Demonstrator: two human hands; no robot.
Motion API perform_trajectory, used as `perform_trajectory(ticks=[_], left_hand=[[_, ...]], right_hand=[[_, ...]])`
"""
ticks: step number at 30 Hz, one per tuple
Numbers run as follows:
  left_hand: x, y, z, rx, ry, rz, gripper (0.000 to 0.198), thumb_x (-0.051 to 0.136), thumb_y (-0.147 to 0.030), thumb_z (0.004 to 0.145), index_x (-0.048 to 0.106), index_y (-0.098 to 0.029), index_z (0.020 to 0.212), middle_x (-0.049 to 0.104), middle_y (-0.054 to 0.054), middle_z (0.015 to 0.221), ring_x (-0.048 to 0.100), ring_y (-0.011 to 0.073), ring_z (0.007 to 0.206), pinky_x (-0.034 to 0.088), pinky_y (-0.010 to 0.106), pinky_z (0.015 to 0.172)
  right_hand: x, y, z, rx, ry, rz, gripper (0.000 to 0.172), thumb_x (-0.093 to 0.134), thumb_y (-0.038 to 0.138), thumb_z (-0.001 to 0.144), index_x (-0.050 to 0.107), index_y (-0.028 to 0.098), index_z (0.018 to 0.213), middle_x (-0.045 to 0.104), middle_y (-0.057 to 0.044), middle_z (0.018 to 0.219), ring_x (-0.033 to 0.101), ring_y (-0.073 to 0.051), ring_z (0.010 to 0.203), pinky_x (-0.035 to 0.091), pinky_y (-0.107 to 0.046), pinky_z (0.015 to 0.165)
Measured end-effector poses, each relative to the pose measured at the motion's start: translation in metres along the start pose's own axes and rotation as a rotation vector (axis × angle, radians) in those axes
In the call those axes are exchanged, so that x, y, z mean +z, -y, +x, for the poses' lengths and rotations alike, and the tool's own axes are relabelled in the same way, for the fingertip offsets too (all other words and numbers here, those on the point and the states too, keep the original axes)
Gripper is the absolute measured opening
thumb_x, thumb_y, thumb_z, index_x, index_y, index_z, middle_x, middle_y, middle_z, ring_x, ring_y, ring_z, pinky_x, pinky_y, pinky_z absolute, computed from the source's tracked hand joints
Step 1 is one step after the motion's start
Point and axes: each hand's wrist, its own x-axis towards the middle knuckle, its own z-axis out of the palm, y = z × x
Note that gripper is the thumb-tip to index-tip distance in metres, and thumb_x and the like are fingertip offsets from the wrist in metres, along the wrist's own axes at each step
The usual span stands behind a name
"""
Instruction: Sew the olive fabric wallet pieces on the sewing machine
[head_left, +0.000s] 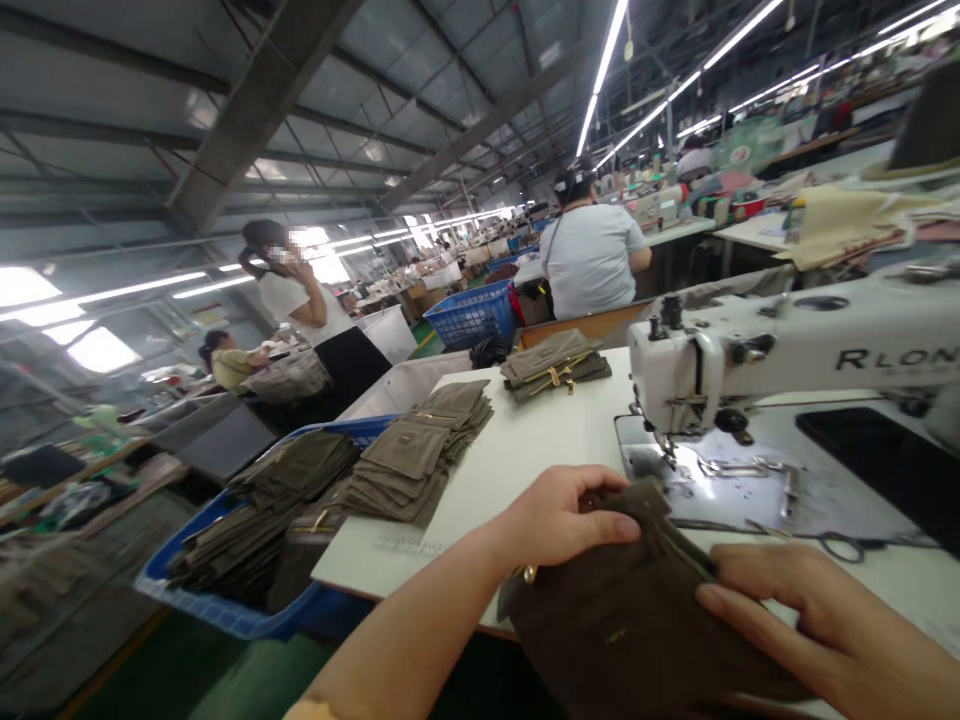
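A dark olive fabric pouch (615, 620), with a small gold mark on its face, hangs over the near edge of the white table (517, 450). My left hand (562, 515) pinches its upper edge between thumb and fingers. Gripping the right side of the same pouch is my right hand (795, 600), thumb on the near face. A bit of gold metal shows by the pouch's left edge. Just beyond my hands stands a white sewing machine (705, 360), its needle area lit. The pouch's lower part runs out of view.
Olive fabric pieces (412, 450) lie stacked at the table's left edge, beside a blue crate (277, 620) full of more. Another pile with gold zippers (555, 365) sits at the back. Scissors (840, 545) and a black phone-like slab (885, 470) rest right. A person (592, 255) sits ahead; another (300, 290) stands left.
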Motion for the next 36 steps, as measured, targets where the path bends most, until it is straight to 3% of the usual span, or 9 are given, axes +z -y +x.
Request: perform_trajectory(ticks=[4, 11, 20, 33, 36], left_hand=[[0.0, -0.001, 0.0, -0.007, 0.047, -0.057, 0.038, 0.068, -0.039, 0.066, 0.061, -0.011, 0.092, 0.059, 0.004, 0.084, 0.052, 0.0156, 0.076, 0.039, 0.023, 0.068], [-0.001, 0.006, 0.001, -0.033, 0.039, -0.133, 0.036, 0.067, -0.041, 0.07, 0.061, -0.012, 0.089, 0.059, 0.002, 0.078, 0.052, 0.0131, 0.072, 0.039, 0.021, 0.067], [0.002, 0.009, 0.004, -0.099, -0.046, -0.278, 0.034, 0.074, -0.037, 0.063, 0.061, -0.012, 0.082, 0.057, 0.0, 0.072, 0.051, 0.0096, 0.063, 0.038, 0.019, 0.06], [0.004, 0.009, 0.002, -0.117, -0.071, -0.234, 0.031, 0.071, -0.037, 0.065, 0.062, -0.012, 0.082, 0.056, 0.0, 0.07, 0.049, 0.0095, 0.061, 0.036, 0.019, 0.058], [0.004, 0.009, 0.003, -0.115, -0.092, -0.227, 0.032, 0.07, -0.037, 0.066, 0.062, -0.011, 0.082, 0.056, 0.0, 0.068, 0.048, 0.0094, 0.06, 0.036, 0.019, 0.058]], right_hand=[[-0.013, 0.018, 0.005, 0.073, 0.102, 0.01, 0.036, 0.041, 0.034, 0.087, 0.044, 0.018, 0.055, 0.052, 0.001, 0.055, 0.046, -0.01, 0.051, 0.03, -0.022, 0.049], [-0.017, 0.027, 0.005, 0.084, 0.069, -0.004, 0.035, 0.042, 0.032, 0.086, 0.046, 0.017, 0.054, 0.052, 0.0, 0.054, 0.041, -0.009, 0.05, 0.025, -0.024, 0.05], [-0.015, 0.022, 0.011, 0.072, 0.06, -0.01, 0.036, 0.038, 0.03, 0.085, 0.042, 0.017, 0.051, 0.05, 0.001, 0.052, 0.039, -0.009, 0.048, 0.023, -0.025, 0.049], [-0.015, 0.021, 0.014, 0.131, 0.086, 0.051, 0.04, 0.039, 0.034, 0.083, 0.035, 0.017, 0.047, 0.038, 0.003, 0.043, 0.031, -0.008, 0.042, 0.019, -0.024, 0.043], [-0.015, 0.018, 0.013, 0.131, 0.073, 0.11, 0.039, 0.041, 0.036, 0.084, 0.038, 0.017, 0.049, 0.043, 0.003, 0.047, 0.035, -0.008, 0.046, 0.023, -0.024, 0.044]])
